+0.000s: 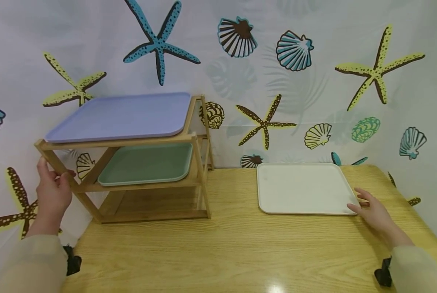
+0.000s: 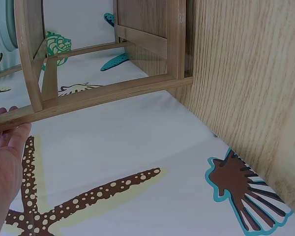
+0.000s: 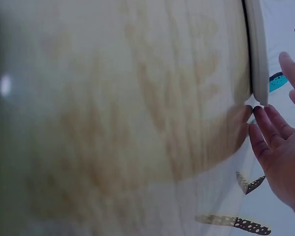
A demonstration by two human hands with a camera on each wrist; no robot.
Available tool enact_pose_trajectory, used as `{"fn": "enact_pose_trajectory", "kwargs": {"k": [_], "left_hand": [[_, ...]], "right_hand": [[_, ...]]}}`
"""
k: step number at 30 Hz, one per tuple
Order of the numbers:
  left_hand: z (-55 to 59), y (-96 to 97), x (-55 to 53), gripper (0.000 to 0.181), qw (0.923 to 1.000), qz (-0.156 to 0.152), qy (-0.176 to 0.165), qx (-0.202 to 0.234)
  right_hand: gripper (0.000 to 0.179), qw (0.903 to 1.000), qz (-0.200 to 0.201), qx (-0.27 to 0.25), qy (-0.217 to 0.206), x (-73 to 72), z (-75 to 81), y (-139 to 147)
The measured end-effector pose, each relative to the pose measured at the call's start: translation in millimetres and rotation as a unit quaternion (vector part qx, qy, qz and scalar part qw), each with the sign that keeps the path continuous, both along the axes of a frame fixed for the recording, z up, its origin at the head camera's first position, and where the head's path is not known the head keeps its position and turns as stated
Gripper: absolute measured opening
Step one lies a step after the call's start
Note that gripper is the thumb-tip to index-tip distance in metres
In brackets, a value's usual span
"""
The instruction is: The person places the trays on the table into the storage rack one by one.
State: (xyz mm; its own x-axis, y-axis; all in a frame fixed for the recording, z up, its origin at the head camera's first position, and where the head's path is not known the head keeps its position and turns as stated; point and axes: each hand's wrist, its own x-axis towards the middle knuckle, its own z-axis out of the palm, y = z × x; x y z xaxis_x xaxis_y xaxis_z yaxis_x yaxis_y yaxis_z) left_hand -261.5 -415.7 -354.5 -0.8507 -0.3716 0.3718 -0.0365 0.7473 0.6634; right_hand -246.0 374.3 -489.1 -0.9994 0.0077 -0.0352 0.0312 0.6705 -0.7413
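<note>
Across the wood-grain desk [image 1: 233, 252], the left hand [image 1: 53, 193] grips the wooden rack [image 1: 156, 216] while the right hand [image 1: 377, 215], fingers loose, meets the white tray [image 1: 302, 189], far right, seemingly a reaching step calling next for a rim pinch.

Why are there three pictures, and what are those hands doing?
There's no robot here, just a person with two bare hands. A camera on the head, looking forward and down, took the big picture. A camera on each wrist took the other two, looking at that hand's work. On the table stands a wooden rack, with a purple tray on top and a green tray below. A white tray lies to the right. The left hand holds the rack's left side. The right hand is at the white tray's near right corner.
</note>
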Motion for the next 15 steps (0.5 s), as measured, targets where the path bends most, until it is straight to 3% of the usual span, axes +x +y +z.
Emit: {"fn": "enact_pose_trajectory", "kwargs": {"k": [5, 15], "left_hand": [[0.0, 1.0, 0.0, 0.058, 1.0, -0.003, -0.004, -0.001], [0.8, 2.1, 1.3, 0.058, 0.9999, -0.006, -0.008, 0.001]], "right_hand": [[0.072, 0.9998, -0.015, 0.003, -0.01, -5.4, -7.5, 1.2], [0.057, 0.9998, 0.004, 0.015, -0.009, -0.2, -9.8, 4.0]]}}
